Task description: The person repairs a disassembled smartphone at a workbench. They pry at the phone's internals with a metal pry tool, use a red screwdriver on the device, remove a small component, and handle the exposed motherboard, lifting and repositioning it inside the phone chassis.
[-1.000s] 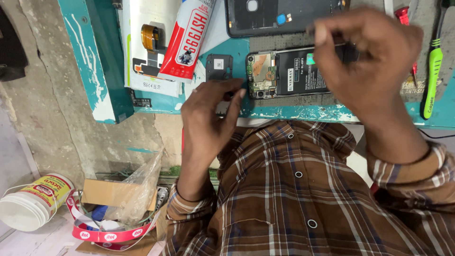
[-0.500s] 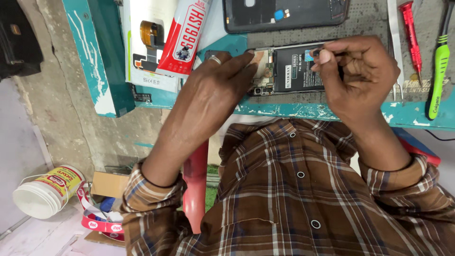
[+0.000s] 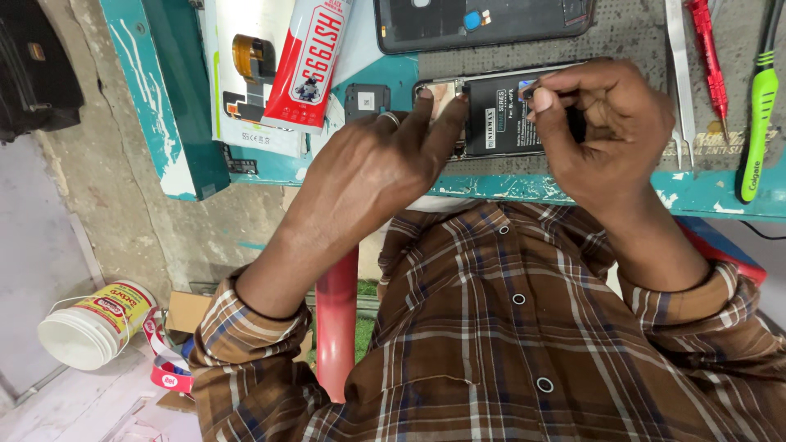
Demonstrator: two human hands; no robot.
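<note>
An opened phone (image 3: 499, 115) with its dark battery showing lies on a grey mat on the teal bench (image 3: 573, 188). My left hand (image 3: 368, 164) reaches over the bench edge. Its index and middle fingertips press on the phone's left end, by the bare circuit board, and there is a ring on one finger. My right hand (image 3: 606, 123) covers the phone's right half. Its thumb and fingers pinch a small dark tool over the battery's upper edge; the tip is mostly hidden.
A dark phone back cover (image 3: 483, 20) lies beyond the phone. A red-and-white glue tube (image 3: 307, 61) and a small black square part (image 3: 366, 100) are at the left. Metal tweezers (image 3: 679, 65), a red screwdriver (image 3: 708, 57) and a green-handled brush (image 3: 757, 106) are at the right. A white tub (image 3: 98, 323) stands on the floor.
My left hand has come up from the bench edge and set its fingertips on the phone's left end. My right hand stays pinched over the battery, a little lower.
</note>
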